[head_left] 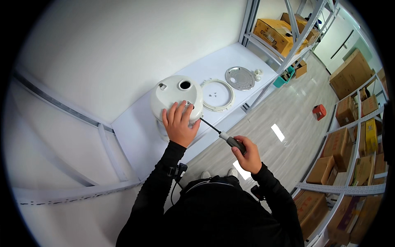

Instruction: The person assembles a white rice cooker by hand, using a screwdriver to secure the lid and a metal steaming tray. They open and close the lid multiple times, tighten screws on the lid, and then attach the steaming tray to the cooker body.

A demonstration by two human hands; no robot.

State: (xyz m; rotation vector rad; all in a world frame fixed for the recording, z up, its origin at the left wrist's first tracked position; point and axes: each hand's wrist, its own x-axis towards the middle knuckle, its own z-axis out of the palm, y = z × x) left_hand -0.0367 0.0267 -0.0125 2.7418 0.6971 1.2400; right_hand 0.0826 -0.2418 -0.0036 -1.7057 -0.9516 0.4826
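Note:
A rounded white plastic appliance housing (175,87) with a dark round hole in its top stands on the white table. My left hand (180,123) lies on its near side, fingers spread over the surface. In my right hand (248,155) is a screwdriver (231,141) with a grey handle, gripped by wrapped fingers. Its long dark shaft points up and left, the tip meeting the housing's lower right edge; the exact contact spot is too small to make out. Beside the housing lies a white plastic ring (229,93), with a few small dark screws (213,95) inside it.
Farther back on the table (205,71) are a round perforated metal plate (240,78) and small white parts (258,74). A metal rack with cardboard boxes (276,36) rises behind. Shelves of boxes (337,148) line the right; a red stool (319,112) stands on the floor.

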